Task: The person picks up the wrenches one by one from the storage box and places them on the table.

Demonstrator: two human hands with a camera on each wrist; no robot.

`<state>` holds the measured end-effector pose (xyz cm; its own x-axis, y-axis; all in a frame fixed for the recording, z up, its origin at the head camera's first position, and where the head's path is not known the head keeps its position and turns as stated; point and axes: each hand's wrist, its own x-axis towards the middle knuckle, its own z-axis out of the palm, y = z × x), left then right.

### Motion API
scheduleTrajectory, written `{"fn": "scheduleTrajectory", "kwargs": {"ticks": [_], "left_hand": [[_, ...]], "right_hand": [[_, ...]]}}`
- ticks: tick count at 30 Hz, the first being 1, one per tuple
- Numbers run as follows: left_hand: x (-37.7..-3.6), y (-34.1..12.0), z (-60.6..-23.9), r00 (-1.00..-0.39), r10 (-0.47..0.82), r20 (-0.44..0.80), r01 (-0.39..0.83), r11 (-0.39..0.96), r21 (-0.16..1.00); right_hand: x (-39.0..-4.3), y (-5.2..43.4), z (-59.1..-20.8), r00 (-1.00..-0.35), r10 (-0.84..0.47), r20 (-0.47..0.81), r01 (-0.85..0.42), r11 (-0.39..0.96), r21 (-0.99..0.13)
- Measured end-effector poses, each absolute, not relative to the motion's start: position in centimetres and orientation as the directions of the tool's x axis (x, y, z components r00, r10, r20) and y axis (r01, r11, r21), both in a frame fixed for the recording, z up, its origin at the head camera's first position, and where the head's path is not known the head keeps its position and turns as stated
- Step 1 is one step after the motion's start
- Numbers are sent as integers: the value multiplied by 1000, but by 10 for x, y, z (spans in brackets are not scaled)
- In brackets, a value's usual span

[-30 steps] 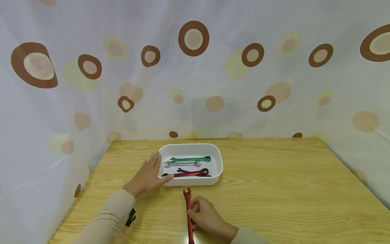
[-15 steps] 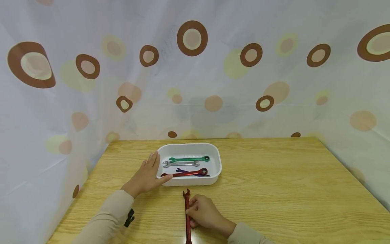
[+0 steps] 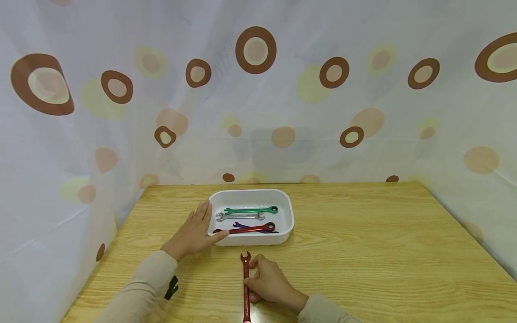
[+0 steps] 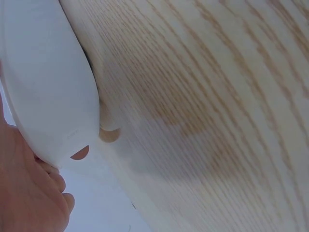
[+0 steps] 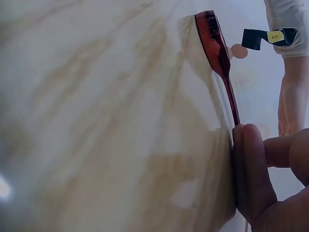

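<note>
Here, left to right:
Left hand [image 3: 194, 233]: flat, fingers straight, resting on the white tray [image 3: 285, 206] rim, centre-left of the frame.
Tray contents: green, silver, purple and red wrenches.
Right hand [image 3: 267, 282]: lower centre, pinches the red wrench [image 3: 245, 287], which lies on the desk [image 3: 383, 251].
Progress: four in, this one out.

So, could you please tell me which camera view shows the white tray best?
The head view: the whole white tray shows, wrenches inside. The left wrist view shows only part of its outer wall; the right wrist view shows none of it.
</note>
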<state>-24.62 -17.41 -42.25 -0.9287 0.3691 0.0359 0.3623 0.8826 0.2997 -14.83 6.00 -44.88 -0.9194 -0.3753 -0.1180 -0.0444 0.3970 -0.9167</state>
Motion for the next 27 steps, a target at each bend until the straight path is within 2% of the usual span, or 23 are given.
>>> {"fn": "scheduleTrajectory", "kwargs": {"ticks": [17,27], "left_hand": [[-246,-174,-423,-930,367,14,354,885,303],[-246,-173,-422,-932,362,26,352,885,303]], "right_hand": [[-147,61,-449,-922,-367,-124,-22,370,-929],[-149,62,-447,-913,-367,-178,51,332,-942]]}}
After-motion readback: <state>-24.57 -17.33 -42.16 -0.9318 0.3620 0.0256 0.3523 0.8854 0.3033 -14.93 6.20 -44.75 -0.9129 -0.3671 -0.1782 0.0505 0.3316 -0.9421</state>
